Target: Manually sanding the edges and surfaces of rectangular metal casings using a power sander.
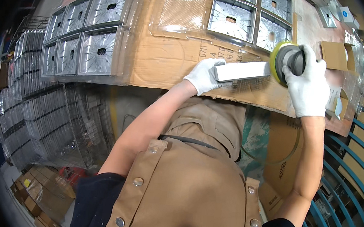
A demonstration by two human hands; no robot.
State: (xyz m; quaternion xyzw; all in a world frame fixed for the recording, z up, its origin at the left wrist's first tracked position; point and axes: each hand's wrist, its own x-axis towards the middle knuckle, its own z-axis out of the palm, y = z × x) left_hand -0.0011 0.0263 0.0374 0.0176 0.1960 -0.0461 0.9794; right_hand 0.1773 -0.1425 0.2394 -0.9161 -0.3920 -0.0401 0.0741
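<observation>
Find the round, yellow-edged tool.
In the head view, the tool is right of centre, gripped in the right hand, at the pale bar's right end.

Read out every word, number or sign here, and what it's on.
I don't copy print, but it stands here:
Cardboard sheet: dark letters and numbers.
Brown carton: dark lettering, with smaller print too blurred to read.
White box: blue round mark, too small to read.

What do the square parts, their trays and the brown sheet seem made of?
Square parts: probably cast metal, silvery, glinting along raised ribs.
Trays: likely clear, glossy plastic; brown shows through.
Brown sheet: apparently matte cardboard, with printing and a rough edge.
</observation>
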